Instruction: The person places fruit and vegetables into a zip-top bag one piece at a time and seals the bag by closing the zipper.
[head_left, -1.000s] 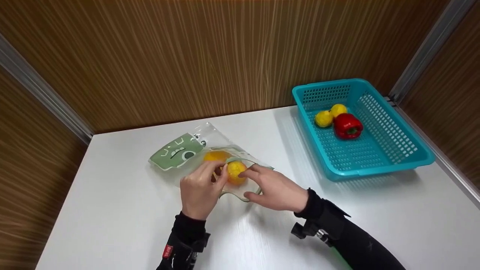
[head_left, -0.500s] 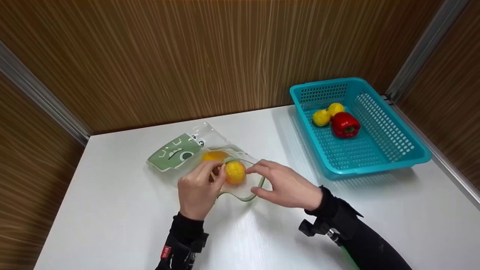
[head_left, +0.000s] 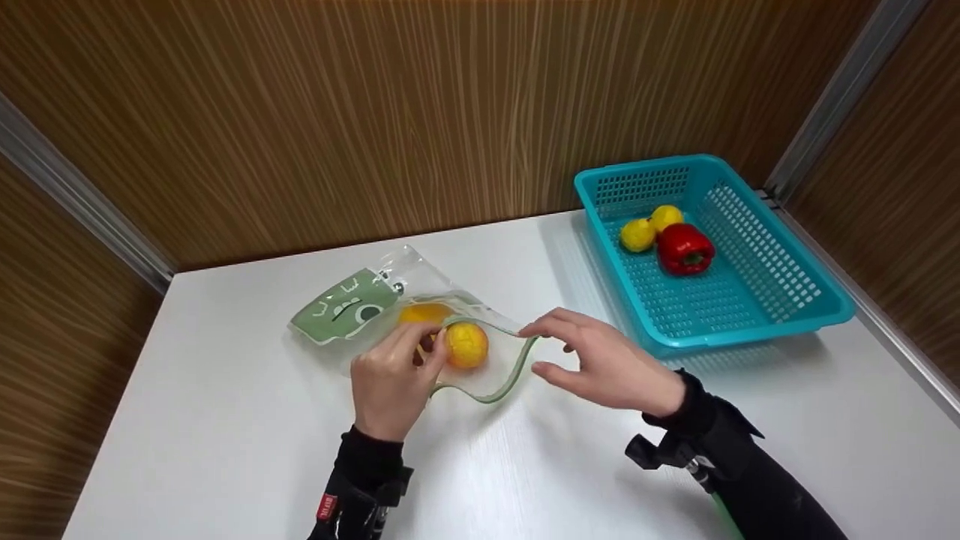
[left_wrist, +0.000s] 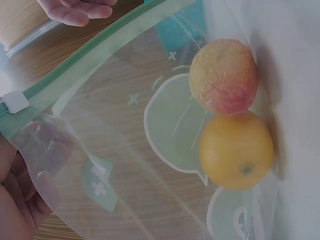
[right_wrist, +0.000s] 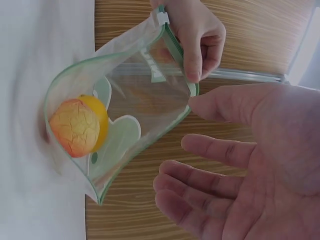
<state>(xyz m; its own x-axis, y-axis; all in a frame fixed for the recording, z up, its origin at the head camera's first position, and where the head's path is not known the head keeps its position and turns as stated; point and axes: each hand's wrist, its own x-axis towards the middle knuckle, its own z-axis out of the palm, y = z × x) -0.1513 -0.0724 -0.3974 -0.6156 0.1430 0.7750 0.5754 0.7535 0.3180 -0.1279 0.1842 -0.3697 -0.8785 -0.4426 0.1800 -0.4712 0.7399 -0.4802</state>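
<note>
A clear zip bag (head_left: pixel 349 306) with a green cartoon print lies on the table, its green-edged mouth gaping toward the right. Inside are a wrinkled yellow-red fruit (head_left: pixel 466 346), close to the mouth, and a smooth orange (left_wrist: pixel 236 150) touching it. My left hand (head_left: pixel 394 379) pinches the bag's rim between thumb and fingers, near the white slider (right_wrist: pixel 163 18). At the mouth's right corner is my right hand (head_left: pixel 604 360), fingers loosely bent and thumb apart, its index fingertip right at the rim. No object shows in its palm in the right wrist view.
A turquoise basket (head_left: pixel 720 343) stands at the back right of the white table (head_left: pixel 225 420). It holds two yellow fruits (head_left: pixel 637 235) and a red bell pepper (head_left: pixel 685 249). Wood-grain panels (head_left: pixel 360 120) rise behind the table and at both sides.
My right hand has drawn back to the right, from beside the yellow-red fruit to the bag's corner. The bag's mouth now shows more fully. My left hand keeps its pinch.
</note>
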